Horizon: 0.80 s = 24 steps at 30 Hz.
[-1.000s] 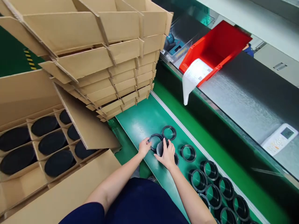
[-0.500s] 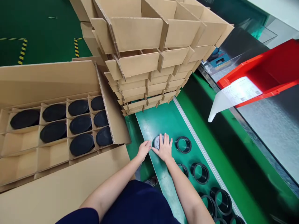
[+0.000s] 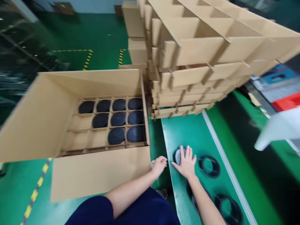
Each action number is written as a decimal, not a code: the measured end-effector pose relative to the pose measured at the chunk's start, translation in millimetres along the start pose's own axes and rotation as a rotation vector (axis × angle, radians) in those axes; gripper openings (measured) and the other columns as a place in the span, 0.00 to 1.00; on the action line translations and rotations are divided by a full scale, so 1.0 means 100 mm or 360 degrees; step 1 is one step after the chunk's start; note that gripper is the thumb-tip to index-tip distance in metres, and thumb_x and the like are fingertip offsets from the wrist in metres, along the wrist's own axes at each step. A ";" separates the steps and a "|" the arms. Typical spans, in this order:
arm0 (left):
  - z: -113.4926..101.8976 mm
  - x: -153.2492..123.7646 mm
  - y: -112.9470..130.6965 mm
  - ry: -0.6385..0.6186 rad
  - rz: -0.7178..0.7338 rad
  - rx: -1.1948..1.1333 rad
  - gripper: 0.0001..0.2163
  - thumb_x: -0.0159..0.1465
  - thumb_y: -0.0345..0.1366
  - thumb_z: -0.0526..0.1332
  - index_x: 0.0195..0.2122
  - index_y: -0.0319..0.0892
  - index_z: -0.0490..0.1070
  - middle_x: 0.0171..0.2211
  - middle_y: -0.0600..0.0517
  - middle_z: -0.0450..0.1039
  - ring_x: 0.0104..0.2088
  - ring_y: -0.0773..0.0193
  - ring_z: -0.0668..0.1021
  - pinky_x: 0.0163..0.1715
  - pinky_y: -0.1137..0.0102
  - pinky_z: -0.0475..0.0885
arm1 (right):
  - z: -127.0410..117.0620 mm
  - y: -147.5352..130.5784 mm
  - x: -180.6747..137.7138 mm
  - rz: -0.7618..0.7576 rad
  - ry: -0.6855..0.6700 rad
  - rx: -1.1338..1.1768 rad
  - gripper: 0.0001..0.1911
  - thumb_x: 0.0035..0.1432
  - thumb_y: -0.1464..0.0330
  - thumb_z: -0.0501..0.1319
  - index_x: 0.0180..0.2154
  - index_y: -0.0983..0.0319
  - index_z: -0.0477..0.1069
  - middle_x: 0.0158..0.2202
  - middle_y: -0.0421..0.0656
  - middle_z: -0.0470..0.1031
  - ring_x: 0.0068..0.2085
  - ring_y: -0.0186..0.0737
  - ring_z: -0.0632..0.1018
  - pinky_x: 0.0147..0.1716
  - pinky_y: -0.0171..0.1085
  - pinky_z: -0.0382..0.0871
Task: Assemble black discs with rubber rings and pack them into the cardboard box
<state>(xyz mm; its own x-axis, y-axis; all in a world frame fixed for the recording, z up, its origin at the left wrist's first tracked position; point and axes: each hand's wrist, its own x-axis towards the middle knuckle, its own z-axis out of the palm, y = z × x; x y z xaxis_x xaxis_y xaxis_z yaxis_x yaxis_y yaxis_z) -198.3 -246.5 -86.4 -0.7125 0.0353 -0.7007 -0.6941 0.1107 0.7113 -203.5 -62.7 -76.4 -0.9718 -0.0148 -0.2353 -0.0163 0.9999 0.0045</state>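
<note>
My right hand (image 3: 187, 163) lies with fingers spread on a round part with a grey top (image 3: 177, 157) and a dark rim, on the green bench (image 3: 174, 132). The hand covers much of the part. My left hand (image 3: 159, 166) is off the bench's left edge, apart from the part, with its fingers curled together. Whatever those fingers hold, if anything, is too small to make out. A black ring (image 3: 201, 166) stands right of my right hand. Another black ring (image 3: 219, 206) is nearer me, and one more is partly behind my right forearm.
An open cardboard box (image 3: 100, 168) on the left has dividers, with several black round parts (image 3: 118, 119) in its cells. Stacked cardboard dividers (image 3: 199, 51) rise at the bench's far end. A red bin (image 3: 287, 101) and a white curved piece (image 3: 278, 125) are at right.
My left hand has moved left, away from the grey-topped part. My right hand stays on the part, its fingers spread wider. The view has turned left, showing more of the box.
</note>
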 end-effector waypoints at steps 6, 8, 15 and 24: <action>0.03 -0.01 0.10 0.0080 0.0171 0.0096 0.17 0.57 0.45 0.65 0.42 0.40 0.76 0.42 0.44 0.75 0.40 0.56 0.77 0.47 0.60 0.72 | -0.05 -0.08 -0.14 -0.0001 0.0053 0.0184 0.46 0.57 0.57 0.57 0.72 0.59 0.42 0.68 0.59 0.52 0.66 0.66 0.58 0.48 0.59 0.67; -0.07 -0.12 0.10 -0.0090 0.0130 0.0091 0.28 0.51 0.49 0.70 0.51 0.42 0.74 0.49 0.42 0.73 0.41 0.54 0.77 0.45 0.58 0.74 | -0.06 -0.24 -0.33 -0.0093 0.0092 0.0285 0.48 0.56 0.57 0.57 0.72 0.57 0.38 0.66 0.58 0.55 0.64 0.68 0.61 0.46 0.61 0.68; -0.84 -0.65 -0.07 -0.0367 0.0167 -0.0315 0.36 0.48 0.50 0.75 0.57 0.44 0.71 0.52 0.44 0.75 0.53 0.48 0.76 0.54 0.54 0.72 | -0.15 -1.07 -0.68 -0.0624 0.0221 0.0572 0.60 0.48 0.53 0.66 0.72 0.56 0.34 0.70 0.58 0.48 0.66 0.74 0.58 0.53 0.64 0.64; -2.65 -0.96 0.20 0.0493 0.0341 -0.0836 0.28 0.59 0.49 0.68 0.58 0.41 0.70 0.55 0.40 0.75 0.54 0.49 0.78 0.53 0.57 0.75 | -0.15 -1.49 -0.41 -0.0857 0.0111 0.0992 0.41 0.63 0.55 0.57 0.72 0.51 0.42 0.72 0.51 0.44 0.70 0.65 0.53 0.63 0.64 0.59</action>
<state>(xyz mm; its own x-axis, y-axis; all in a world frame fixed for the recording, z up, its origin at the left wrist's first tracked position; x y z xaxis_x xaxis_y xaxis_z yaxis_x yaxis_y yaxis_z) -170.9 -510.5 9.7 -0.7832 -0.2942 -0.5477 -0.4349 -0.3703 0.8208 -164.2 -211.3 -53.0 -0.8808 -0.4733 0.0096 -0.3704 0.6763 -0.6367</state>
